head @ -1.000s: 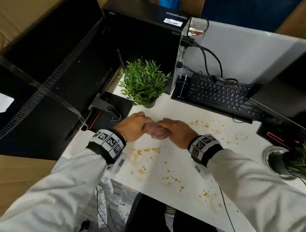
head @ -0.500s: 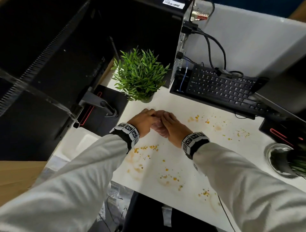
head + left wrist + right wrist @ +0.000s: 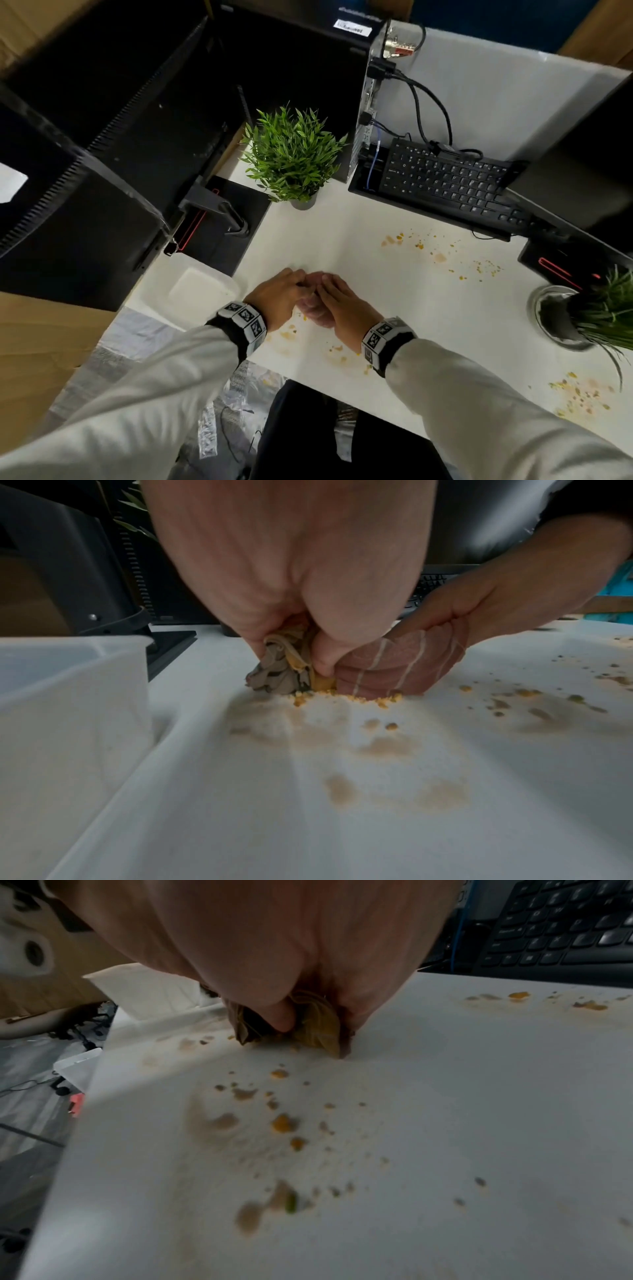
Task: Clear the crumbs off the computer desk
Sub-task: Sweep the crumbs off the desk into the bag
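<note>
Both hands grip one bunched cloth (image 3: 315,308), pink with pale stripes, and press it down on the white desk (image 3: 394,308). My left hand (image 3: 284,294) pinches the cloth's (image 3: 284,666) grey and yellow end. My right hand (image 3: 342,305) curls round the pink part (image 3: 400,666), which also shows under its thumb (image 3: 281,1020). Yellow crumbs (image 3: 346,696) pile along the cloth's near edge. More crumbs (image 3: 337,349) lie between the wrists, further crumbs (image 3: 442,250) before the keyboard and a patch (image 3: 579,394) at the right front edge.
A black keyboard (image 3: 452,181) lies at the back right beside a computer tower (image 3: 370,102). One potted plant (image 3: 294,161) stands behind the hands, another (image 3: 582,315) at the right. A monitor stand (image 3: 222,219) and a white plastic tub (image 3: 202,291) are on the left.
Both hands have drawn the cloth toward the desk's near edge, over the crumbs that lay in front of the wrists. The head view has shifted.
</note>
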